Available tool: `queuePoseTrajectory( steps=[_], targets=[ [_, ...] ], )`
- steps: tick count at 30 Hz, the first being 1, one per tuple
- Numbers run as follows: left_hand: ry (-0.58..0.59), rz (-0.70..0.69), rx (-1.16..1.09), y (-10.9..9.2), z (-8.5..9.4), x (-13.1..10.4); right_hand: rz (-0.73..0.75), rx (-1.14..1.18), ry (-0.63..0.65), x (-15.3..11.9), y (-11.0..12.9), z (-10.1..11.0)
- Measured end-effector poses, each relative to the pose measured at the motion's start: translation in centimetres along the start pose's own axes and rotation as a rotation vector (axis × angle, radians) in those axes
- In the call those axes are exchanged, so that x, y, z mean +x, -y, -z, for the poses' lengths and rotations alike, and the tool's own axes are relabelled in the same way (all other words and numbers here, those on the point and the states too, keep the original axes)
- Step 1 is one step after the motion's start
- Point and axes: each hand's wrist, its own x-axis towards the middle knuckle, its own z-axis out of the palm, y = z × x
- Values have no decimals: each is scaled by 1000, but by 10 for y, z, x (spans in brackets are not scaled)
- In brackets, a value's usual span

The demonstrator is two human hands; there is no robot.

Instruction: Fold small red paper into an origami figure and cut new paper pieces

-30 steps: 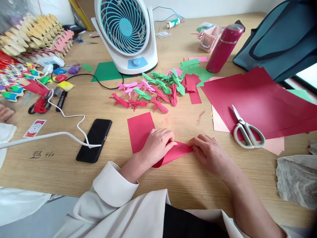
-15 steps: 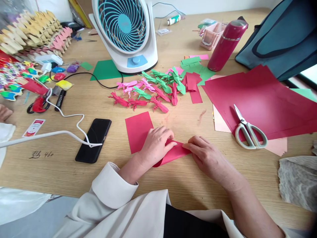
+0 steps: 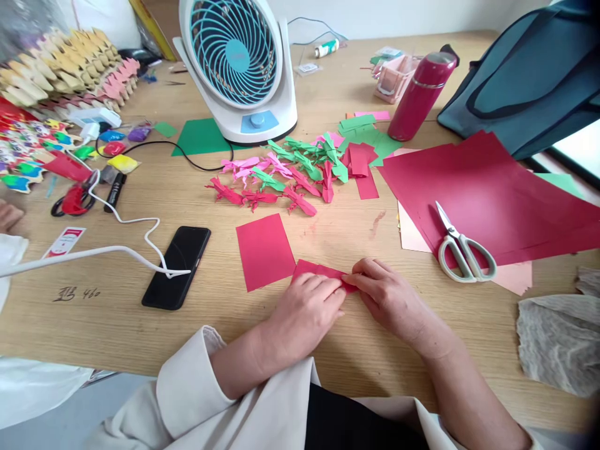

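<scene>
A folded red paper [image 3: 304,267] lies on the table in front of me, mostly covered by my hands. My left hand [image 3: 307,309] lies over it, fingers together and pressing down on the paper. At its right end, my right hand [image 3: 382,290] pinches the paper between thumb and fingers. A flat red sheet [image 3: 265,251] rests just left of the folded one. Behind are several small folded figures in red, pink and green [image 3: 300,200]. White-handled scissors [image 3: 464,253] lie on large red sheets [image 3: 510,200] to the right.
A fan [image 3: 257,122] stands at the back beside a red bottle [image 3: 417,97]. On the left are a phone [image 3: 177,269] with a white cable and a black marker [image 3: 115,192]. Grey cloth [image 3: 557,344] lies at right; another person's hand [image 3: 9,215] shows far left.
My left hand has moved down and flattened over the paper, whose raised fold is now pressed down. My right hand has stayed nearly in place. The view has shifted slightly.
</scene>
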Motion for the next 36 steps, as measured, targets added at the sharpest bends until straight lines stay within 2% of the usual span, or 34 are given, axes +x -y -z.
queuePoseTrajectory(
  steps=[3, 8, 18, 26, 36],
  targets=[
    [-1, 21, 34, -6, -8, -8, -4, 6, -3, 0, 0, 0],
    [9, 46, 48, -3, -15, -10, -3, 35, -5, 1, -1, -1],
    [40, 53, 59, -3, -18, -10, -28, 13, -6, 3, 4, 1],
    [-27, 104, 41, -7, -22, -12, -27, 29, -13, 3, 3, 0],
    [-34, 95, 57, -7, -23, -12, -23, 28, -23, 3, 2, -1]
  ],
)
